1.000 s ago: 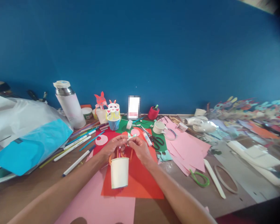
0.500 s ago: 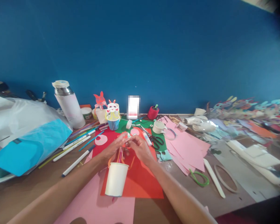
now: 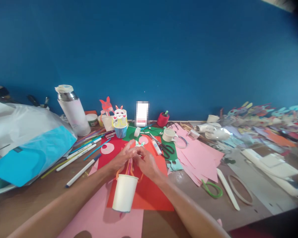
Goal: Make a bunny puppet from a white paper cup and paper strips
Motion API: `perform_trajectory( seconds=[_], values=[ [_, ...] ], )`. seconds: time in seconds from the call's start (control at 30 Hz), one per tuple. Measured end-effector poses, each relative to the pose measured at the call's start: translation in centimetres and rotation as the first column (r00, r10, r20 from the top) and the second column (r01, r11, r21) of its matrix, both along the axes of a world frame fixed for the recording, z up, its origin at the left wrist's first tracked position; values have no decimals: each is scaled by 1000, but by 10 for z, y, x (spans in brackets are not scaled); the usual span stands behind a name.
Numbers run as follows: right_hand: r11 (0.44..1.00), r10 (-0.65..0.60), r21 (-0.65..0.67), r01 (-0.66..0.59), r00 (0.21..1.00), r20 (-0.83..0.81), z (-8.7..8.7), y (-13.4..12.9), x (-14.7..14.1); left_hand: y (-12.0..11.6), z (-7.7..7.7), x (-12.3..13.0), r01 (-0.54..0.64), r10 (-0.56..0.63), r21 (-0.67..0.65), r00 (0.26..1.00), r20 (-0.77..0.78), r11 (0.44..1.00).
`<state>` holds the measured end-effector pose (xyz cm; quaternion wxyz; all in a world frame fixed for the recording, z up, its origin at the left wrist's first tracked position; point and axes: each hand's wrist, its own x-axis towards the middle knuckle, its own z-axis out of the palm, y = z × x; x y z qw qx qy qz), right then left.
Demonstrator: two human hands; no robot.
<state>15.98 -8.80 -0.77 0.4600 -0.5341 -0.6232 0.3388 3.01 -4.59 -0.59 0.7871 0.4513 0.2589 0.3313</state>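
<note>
A white paper cup (image 3: 125, 194) hangs tilted below my hands, with pinkish-red sticks (image 3: 129, 167) rising from its mouth. Orange fuzzy wires (image 3: 118, 173) curve out at its sides. At the top of the sticks, a small white paper cutout (image 3: 139, 144) with green-edged ears peeks over my fingers; most of it is hidden. My left hand (image 3: 123, 158) is closed around the cutout's left side, its thumb crossing toward the other hand. My right hand (image 3: 147, 162) pinches the cutout from the right, fingers curled. Under them lies orange-red paper (image 3: 151, 195).
Black scissors (image 3: 168, 151), a glue stick (image 3: 156, 147) and a tape roll (image 3: 169, 135) lie beyond my right hand. Pink sheets (image 3: 198, 155) spread rightward. Markers (image 3: 80, 173) and a white flask (image 3: 74, 112) are left. Decorated cups (image 3: 121, 130) stand at the back.
My hands have drawn closer together around the cutout, and its eared top now shows above my right fingers. The cup has shifted slightly down and to the right.
</note>
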Motion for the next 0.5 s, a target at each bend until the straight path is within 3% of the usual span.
perform_trajectory(
  seconds=[0.13,0.5],
  values=[
    [997,-19,70,13,997,80,2,-1,-1,0,3,2,-10,10,-16,1000,-8,1000],
    [994,-32,106,18,991,126,5,-3,-4,3,0,0,-44,43,-11,999,-15,999]
  ],
)
